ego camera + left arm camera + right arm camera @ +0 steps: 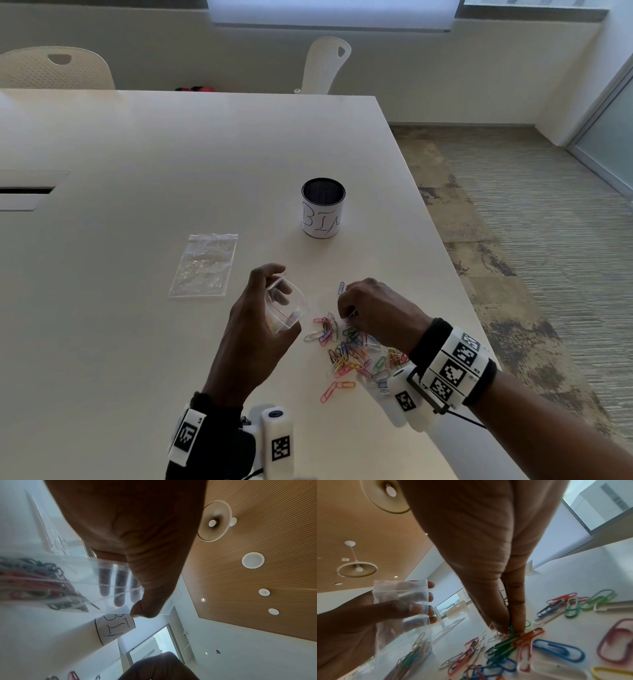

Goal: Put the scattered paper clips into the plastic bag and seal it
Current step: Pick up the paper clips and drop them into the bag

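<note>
right hand [368,308] is down in the scattered paper clips [356,353] on the table [171,171], fingertips [508,627] pinched tight on a green clip or two, while the left hand [260,318] grips the small plastic bag [402,615] by its mouth just beside the pile. best to lift cleanly and keep that mouth spread and close. the head view barely shows any contents, but the right wrist view shows clips already lying in the bag's bottom.
</note>
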A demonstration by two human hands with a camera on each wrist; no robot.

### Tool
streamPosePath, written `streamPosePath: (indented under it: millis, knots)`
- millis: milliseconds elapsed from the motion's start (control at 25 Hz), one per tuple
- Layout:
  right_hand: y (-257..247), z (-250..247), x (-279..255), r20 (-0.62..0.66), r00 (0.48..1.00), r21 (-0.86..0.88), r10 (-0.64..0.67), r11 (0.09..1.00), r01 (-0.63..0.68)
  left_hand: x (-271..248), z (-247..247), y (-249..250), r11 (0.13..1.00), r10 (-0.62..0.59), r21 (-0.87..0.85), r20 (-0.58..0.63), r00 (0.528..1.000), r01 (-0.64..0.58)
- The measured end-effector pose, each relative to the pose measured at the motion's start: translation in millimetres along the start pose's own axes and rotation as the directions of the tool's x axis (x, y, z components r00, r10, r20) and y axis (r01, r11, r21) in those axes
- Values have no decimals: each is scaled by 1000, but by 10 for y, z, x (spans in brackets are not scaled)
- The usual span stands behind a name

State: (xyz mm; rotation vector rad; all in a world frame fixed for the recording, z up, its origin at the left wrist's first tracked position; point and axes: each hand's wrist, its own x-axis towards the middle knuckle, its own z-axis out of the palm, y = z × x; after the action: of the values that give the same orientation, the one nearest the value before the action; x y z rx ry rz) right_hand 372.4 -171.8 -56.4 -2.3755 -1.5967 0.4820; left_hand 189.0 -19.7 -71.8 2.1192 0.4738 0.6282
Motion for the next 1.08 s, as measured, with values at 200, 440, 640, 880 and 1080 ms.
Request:
streamPosePath:
  millis: [200, 440, 640, 880, 1080]
  knots:
    - [144, -104, -40, -64, 987, 324, 149, 938, -120, -3, 8, -7, 1000, -8, -2, 7, 1000, 8]
    - [-112, -361, -153, -65, 971, 828, 231, 556, -77, 2, 19, 1, 1000, -1, 8, 13, 1000, 1]
    - [-579, -448, -73, -221, 969, 833, 108, 537, 130, -2, 19, 30, 1000, -15, 14, 19, 1000, 14]
    - [-845, -334, 88, -339, 935, 467, -99, 846, 259, -28, -16, 102, 999, -50, -17, 9, 999, 51]
    - [-850, -395, 89, -314, 937, 417, -150, 865, 278, -29, -23, 82, 999, -48, -14, 3, 999, 48]
